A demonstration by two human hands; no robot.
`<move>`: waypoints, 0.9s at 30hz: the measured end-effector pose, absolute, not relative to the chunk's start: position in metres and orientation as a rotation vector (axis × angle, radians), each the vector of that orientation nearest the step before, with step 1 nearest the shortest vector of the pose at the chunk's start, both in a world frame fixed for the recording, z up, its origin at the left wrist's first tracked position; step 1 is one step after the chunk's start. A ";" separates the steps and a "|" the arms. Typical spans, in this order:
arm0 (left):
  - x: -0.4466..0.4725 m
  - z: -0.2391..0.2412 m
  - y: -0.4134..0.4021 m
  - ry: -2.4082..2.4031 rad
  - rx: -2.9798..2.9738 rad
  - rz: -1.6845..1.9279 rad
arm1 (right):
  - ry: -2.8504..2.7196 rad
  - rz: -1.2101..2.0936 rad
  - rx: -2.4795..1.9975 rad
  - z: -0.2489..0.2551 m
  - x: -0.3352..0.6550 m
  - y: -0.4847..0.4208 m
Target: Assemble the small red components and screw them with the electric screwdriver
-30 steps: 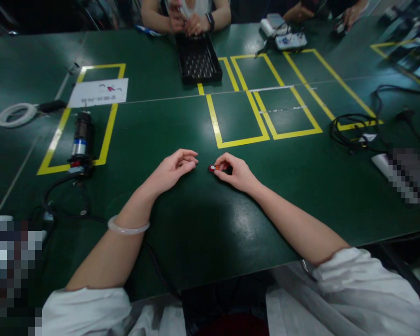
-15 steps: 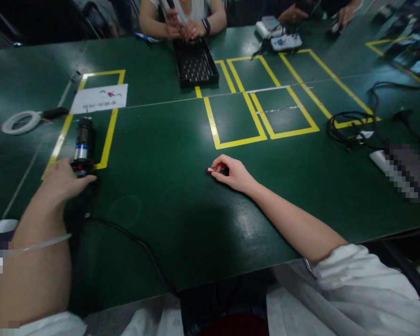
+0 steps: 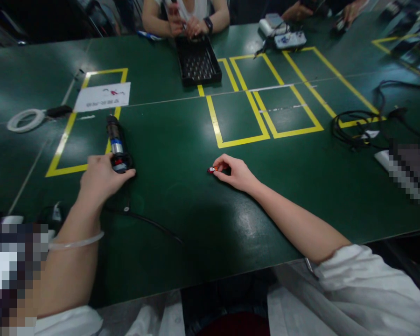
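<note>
At far left, a white ring-shaped coil [image 3: 13, 124] lay on the green table [image 3: 175, 196], near a yellow-taped rectangle [image 3: 59, 149] partly covered by a white printed card [image 3: 101, 98]. The person's left hand [image 3: 102, 176], a pale bangle [image 3: 77, 242] below it, closed its grip around the near end of a black cylindrical tool [image 3: 116, 142]. Banded in silver and blue, with a patch of red by the fingers, the tool leaned slightly left toward its far end and overlapped the rectangle's right-hand line; whether it touched the table could not be told. A black cable [image 3: 154, 222] trailed nearby toward the table's near edge, which ran well below both hands.

A wide stretch of green surface separated the left hand from the right. On the far side, a black tray [image 3: 202, 80] sat before another person's hands [image 3: 196, 28]. The right hand [image 3: 235, 173] kept a narrow pinch on a tiny red, white and orange part [image 3: 210, 170], its details too small to read. Beyond, yellow-taped outlines [image 3: 244, 140] left a strip of green before the fingers. At right, a looped black cord [image 3: 350, 113] lay well apart from that hand.
</note>
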State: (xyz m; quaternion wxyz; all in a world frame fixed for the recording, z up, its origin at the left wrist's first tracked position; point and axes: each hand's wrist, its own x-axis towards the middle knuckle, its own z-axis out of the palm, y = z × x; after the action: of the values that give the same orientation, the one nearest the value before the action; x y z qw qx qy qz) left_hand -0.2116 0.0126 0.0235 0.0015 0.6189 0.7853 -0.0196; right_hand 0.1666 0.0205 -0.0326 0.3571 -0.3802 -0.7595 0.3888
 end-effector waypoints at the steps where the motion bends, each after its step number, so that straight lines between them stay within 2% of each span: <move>1: -0.198 0.024 0.012 2.443 1.948 -0.066 | -1.959 1.000 -0.976 -0.033 0.166 0.020; 14: -0.043 0.017 -0.005 1.993 2.392 0.127 | -1.916 0.766 -1.072 -0.037 0.167 0.023; 27: -0.022 0.009 -0.015 1.835 2.457 0.216 | -2.085 0.717 -1.026 -0.038 0.165 0.022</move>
State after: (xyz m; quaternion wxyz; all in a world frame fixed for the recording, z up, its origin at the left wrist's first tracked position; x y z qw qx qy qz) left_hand -0.0220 -0.0151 0.0093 0.0335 0.7987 0.5967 0.0702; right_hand 0.1649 0.0215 -0.0379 0.3472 -0.3957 -0.8040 0.2766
